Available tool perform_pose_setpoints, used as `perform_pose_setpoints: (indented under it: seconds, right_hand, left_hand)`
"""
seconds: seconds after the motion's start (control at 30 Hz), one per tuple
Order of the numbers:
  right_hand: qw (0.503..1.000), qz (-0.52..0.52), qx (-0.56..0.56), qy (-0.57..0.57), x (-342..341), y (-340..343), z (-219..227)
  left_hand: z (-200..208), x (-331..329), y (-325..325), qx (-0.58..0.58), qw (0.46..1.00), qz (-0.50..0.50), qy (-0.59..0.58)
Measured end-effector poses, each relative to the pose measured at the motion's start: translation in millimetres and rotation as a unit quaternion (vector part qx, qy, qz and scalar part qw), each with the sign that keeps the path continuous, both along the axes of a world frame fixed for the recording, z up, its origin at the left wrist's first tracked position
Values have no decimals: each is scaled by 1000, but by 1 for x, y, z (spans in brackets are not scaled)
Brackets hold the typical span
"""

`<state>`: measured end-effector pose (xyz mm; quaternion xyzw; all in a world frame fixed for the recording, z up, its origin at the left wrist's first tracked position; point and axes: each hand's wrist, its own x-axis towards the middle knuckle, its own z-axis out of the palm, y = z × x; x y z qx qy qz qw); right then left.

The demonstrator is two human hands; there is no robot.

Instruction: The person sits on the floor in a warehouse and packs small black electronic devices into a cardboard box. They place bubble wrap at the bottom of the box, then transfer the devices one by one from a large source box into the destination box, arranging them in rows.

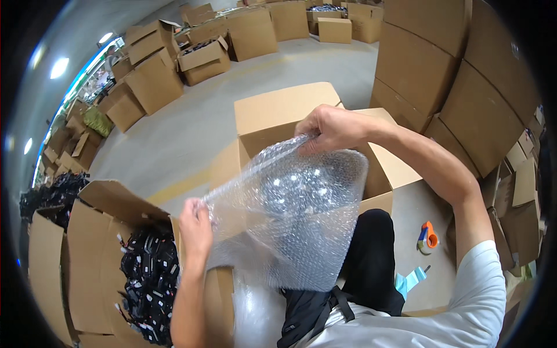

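A clear bubble wrap bag (290, 214) is stretched between my two hands, over an open cardboard box (284, 107) and my lap. My right hand (331, 129) is closed on its upper edge, above the open box. Lower and to the left, my left hand (196, 227) pinches the other end of that edge. Dark shapes show through the plastic; whether they lie inside the bag or behind it I cannot tell. Left of my left forearm, an open carton (90, 267) holds many black parts with cables (149, 278).
On the floor at right lie an orange tape dispenser (428, 236) and a teal piece (409, 282) with a dark tip. Tall stacked cartons (420, 55) stand at the far right. More boxes (252, 35) line the back. Clear plastic sheeting (255, 316) lies by my lap.
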<state>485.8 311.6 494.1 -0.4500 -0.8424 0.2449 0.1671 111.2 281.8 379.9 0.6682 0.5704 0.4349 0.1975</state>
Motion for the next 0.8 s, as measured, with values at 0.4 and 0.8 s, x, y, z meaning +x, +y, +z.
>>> perform_pose_setpoints:
  seconds: [0.4,0.8]
  right_hand:
    - [660,-146,720,-153,116,55,-28]
    - [864,73,-38,-496,135,98,-461]
  left_hand:
    - [54,63,149,487,797,-59,353]
    - [-347,180,221,-173,603,-375,682]
